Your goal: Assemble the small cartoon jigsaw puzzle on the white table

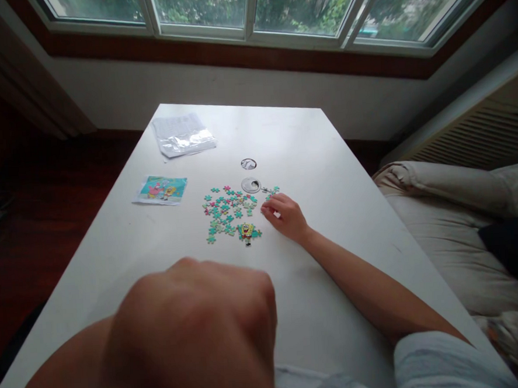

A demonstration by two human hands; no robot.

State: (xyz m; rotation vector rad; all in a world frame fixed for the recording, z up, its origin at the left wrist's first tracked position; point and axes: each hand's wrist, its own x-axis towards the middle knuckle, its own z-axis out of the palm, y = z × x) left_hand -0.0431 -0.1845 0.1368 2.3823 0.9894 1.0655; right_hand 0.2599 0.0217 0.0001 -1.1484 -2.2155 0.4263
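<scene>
Left of your curled right hand (288, 215) (grip unreadable) lie jigsaw pieces (229, 218), likely light, stiff, best edge-pinched; your left hand (196, 321), fingers hidden, can't be judged.

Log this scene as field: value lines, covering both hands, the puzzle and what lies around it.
Left hand: raised close to the camera; grip hidden
Right hand: beside the pieces; holding unclear
Puzzle pieces: loosely spread, mostly green
Cartoon figure: yellow, near edge of spread
Picture sheet: left of pieces
Plastic packet: far left of table
</scene>
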